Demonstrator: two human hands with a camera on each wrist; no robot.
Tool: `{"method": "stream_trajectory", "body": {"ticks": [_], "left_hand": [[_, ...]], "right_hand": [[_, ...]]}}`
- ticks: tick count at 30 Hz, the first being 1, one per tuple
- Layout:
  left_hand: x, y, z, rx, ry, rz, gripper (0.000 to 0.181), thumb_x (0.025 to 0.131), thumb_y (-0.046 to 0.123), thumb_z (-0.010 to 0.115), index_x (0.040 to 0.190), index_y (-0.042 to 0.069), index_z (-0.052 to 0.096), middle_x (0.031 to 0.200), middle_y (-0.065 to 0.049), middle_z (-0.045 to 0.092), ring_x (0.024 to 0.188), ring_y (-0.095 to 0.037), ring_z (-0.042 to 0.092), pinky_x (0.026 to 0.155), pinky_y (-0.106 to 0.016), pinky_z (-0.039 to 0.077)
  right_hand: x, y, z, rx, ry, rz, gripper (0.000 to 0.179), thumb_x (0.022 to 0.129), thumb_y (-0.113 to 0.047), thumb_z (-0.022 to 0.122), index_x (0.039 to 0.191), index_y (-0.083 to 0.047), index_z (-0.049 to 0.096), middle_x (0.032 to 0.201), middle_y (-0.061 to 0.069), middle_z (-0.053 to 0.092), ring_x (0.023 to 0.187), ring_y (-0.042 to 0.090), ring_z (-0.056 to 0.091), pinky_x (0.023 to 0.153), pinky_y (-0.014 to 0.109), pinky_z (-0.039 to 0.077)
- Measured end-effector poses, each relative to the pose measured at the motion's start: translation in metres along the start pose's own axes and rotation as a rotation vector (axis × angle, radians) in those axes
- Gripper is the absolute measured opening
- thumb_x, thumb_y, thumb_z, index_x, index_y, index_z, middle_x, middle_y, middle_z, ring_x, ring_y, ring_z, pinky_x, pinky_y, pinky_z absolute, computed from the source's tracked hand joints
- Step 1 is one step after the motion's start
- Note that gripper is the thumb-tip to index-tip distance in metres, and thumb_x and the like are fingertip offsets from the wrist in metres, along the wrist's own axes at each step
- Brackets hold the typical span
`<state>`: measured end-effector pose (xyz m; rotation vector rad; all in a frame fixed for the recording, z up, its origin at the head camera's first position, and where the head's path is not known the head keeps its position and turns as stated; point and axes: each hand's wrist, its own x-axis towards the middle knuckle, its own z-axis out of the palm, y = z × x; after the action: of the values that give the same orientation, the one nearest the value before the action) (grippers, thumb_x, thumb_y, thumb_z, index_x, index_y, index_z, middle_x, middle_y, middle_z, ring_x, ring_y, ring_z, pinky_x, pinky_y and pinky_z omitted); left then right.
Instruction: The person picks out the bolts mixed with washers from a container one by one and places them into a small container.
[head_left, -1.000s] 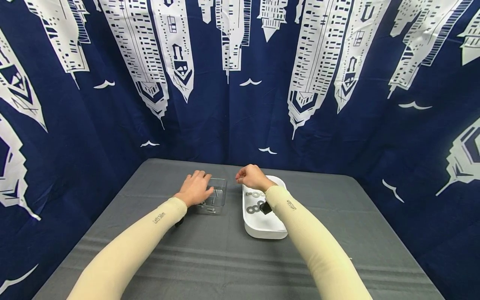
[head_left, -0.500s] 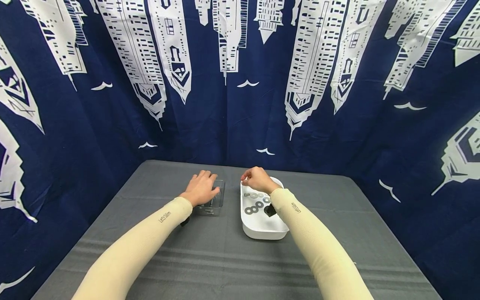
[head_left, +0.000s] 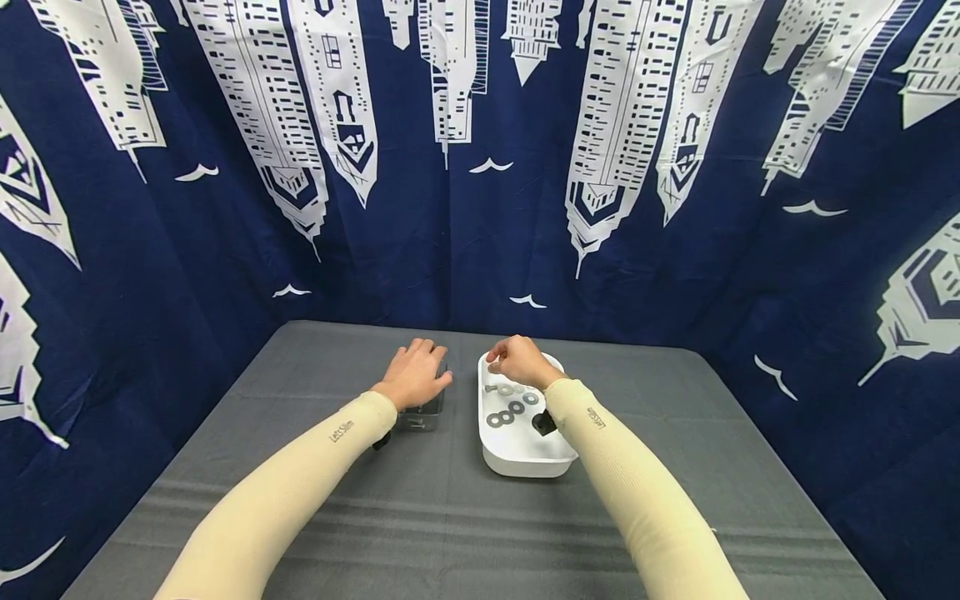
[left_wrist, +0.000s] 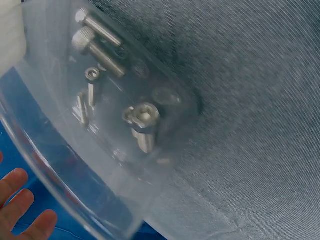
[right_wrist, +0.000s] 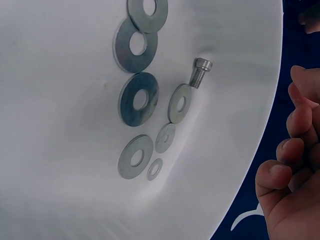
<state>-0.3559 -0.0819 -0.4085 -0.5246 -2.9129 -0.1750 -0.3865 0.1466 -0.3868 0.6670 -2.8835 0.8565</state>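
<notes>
My left hand [head_left: 416, 373], fingers spread and relaxed, lies over the clear plastic box [head_left: 418, 422] and covers much of it from above. In the left wrist view its fingers [left_wrist: 20, 205] show beyond the box's rim, with several socket head screws [left_wrist: 145, 117] of different sizes inside. My right hand [head_left: 520, 360] hangs over the far end of the white tray [head_left: 528, 468]. Its fingers [right_wrist: 274, 175] are loosely curled in the right wrist view, and nothing shows between them. Several flat washers [right_wrist: 128, 102] and a single socket head screw [right_wrist: 202, 65] lie in that tray.
A grey cloth-covered table [head_left: 450, 533] carries both containers, with a gap between the box and the tray. Dark blue curtains [head_left: 405, 275] with white building prints rise behind the table and at both sides.
My right hand has moved right, from the gap between the containers to over the white tray. My left hand has shifted right, covering more of the clear box.
</notes>
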Motion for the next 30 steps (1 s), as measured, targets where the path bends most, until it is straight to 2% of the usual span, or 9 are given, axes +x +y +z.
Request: {"method": "stream_trajectory", "body": {"ticks": [10,24,30], "left_hand": [[0.007,0.014,0.002,0.000,0.006,0.032,0.056,0.101,0.045,0.051,0.145,0.011,0.053,0.145,-0.013,0.052,0.138,-0.031,0.044,0.109,-0.053,0.039],[0.014,0.035,0.005,-0.015,-0.008,0.057,0.056,0.102,0.045,0.051,0.146,0.011,0.052,0.145,-0.013,0.053,0.137,-0.030,0.045,0.109,-0.051,0.040],[0.015,0.043,0.006,-0.030,0.010,0.078,0.055,0.101,0.044,0.053,0.143,0.010,0.055,0.141,-0.014,0.055,0.135,-0.031,0.046,0.107,-0.052,0.042]], "right_hand": [[-0.004,0.012,0.000,-0.019,0.021,0.016,0.016,0.081,-0.010,0.073,0.095,-0.004,0.078,0.073,0.000,0.062,0.071,0.013,0.053,0.065,0.026,0.043],[-0.012,0.017,0.002,0.040,-0.006,0.095,0.016,0.084,-0.009,0.074,0.099,-0.004,0.077,0.082,0.003,0.063,0.078,0.015,0.053,0.068,0.026,0.043],[-0.013,0.022,0.005,0.045,0.008,0.105,0.014,0.083,-0.008,0.074,0.097,-0.005,0.078,0.080,0.003,0.064,0.077,0.015,0.053,0.069,0.026,0.043]]}}
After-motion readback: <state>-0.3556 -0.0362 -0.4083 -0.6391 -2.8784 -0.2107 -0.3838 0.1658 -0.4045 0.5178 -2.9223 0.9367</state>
